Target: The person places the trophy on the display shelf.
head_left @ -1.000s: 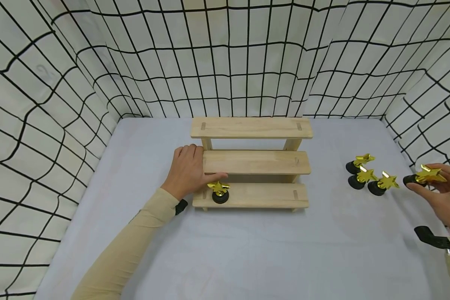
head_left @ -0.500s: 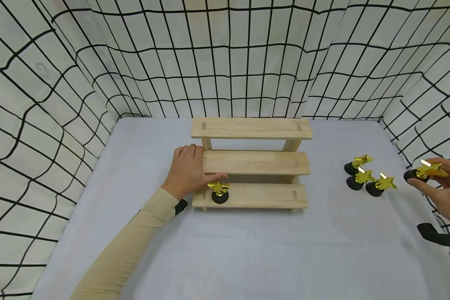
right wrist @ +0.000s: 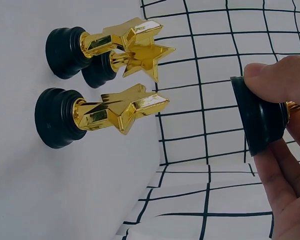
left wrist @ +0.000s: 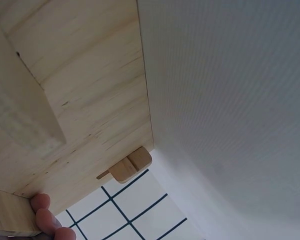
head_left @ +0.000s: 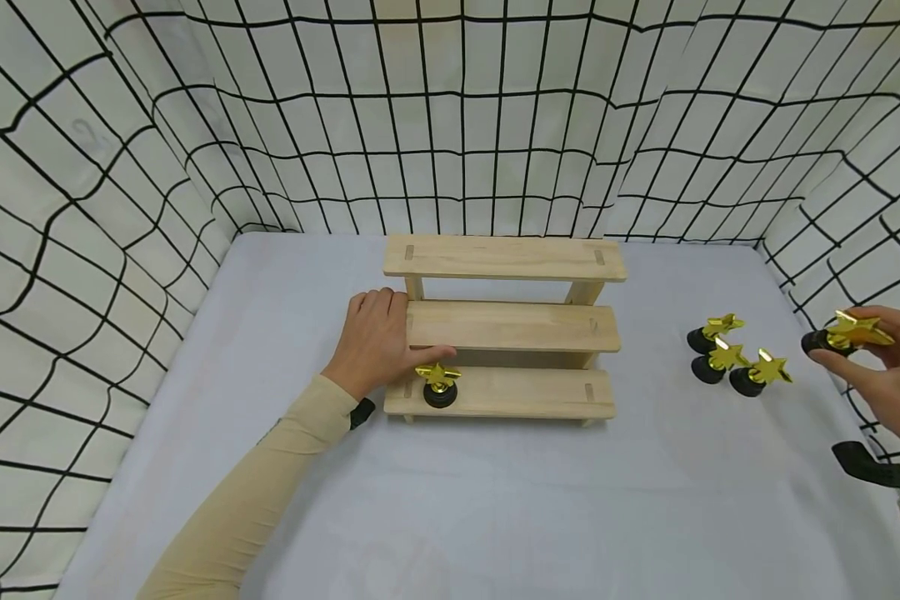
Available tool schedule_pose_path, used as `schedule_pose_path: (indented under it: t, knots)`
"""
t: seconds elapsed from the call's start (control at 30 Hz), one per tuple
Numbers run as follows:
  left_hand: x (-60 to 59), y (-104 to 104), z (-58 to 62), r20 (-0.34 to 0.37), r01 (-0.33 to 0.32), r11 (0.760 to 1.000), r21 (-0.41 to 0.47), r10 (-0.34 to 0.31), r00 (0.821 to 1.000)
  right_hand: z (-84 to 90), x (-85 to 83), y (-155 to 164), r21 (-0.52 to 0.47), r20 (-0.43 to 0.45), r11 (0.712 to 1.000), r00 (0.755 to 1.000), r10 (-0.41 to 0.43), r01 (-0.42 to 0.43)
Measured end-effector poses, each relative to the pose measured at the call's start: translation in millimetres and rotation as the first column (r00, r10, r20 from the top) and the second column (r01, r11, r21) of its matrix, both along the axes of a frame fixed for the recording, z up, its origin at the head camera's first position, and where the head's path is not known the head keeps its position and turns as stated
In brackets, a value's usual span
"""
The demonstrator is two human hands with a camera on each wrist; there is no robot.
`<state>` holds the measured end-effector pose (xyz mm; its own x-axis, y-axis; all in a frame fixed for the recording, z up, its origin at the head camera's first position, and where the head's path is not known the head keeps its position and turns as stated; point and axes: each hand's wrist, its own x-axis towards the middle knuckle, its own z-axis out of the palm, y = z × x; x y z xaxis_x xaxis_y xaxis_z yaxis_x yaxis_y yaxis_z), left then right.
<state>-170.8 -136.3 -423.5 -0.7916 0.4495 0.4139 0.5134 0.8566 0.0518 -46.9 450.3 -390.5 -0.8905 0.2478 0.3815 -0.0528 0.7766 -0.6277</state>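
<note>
At the right edge of the head view, my right hand point(head_left: 888, 367) pinches a gold star trophy point(head_left: 858, 331) by its black base, held above the table. In the right wrist view the thumb presses one side of that base point(right wrist: 260, 112), with fingers on the other side. My left hand point(head_left: 378, 342) grips the left end of the middle step of a three-tier wooden stand point(head_left: 513, 325). Its fingertips point(left wrist: 47, 220) show at the wood's edge in the left wrist view. One star trophy point(head_left: 440, 386) stands upright on the left end of the lowest step, just under the left thumb.
Three more star trophies point(head_left: 727, 354) stand in a cluster on the white-covered table point(head_left: 495, 508), between the stand and my right hand. White walls with a black grid point(head_left: 457, 117) enclose the table at the back and both sides.
The right hand shifts only slightly, still holding its trophy above the table. My left hand stays on the stand; the standing trophies keep their places.
</note>
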Motion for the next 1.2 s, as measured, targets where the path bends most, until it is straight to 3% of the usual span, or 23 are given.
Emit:
schedule_pose_path:
  t: [0.6, 0.87, 1.07, 1.2]
  knots:
    - [-0.6, 1.0, -0.6, -0.001, -0.003, 1.000, 0.000, 0.003, 1.000, 12.3, -2.6, -22.7, 0.038, 0.025, 0.999, 1.000, 0.001, -0.002]
    - [-0.1, -0.4, -1.0, -0.016, -0.001, 1.000, -0.003, 0.001, 1.000, 17.3, -4.4, -34.5, 0.111, 0.126, 0.992, 0.990, -0.071, 0.057]
    - [-0.3, -0.3, -0.9, 0.007, -0.006, 1.000, -0.005, 0.006, 1.000, 19.8, -8.4, -43.9, 0.080, 0.041, 0.997, 0.999, 0.007, -0.010]
    - [-0.2, -0.1, -0.8, 0.009, -0.006, 1.000, -0.004, 0.006, 1.000, 20.1, -9.1, -48.9, 0.071, 0.044, 0.997, 0.999, 0.023, -0.026]
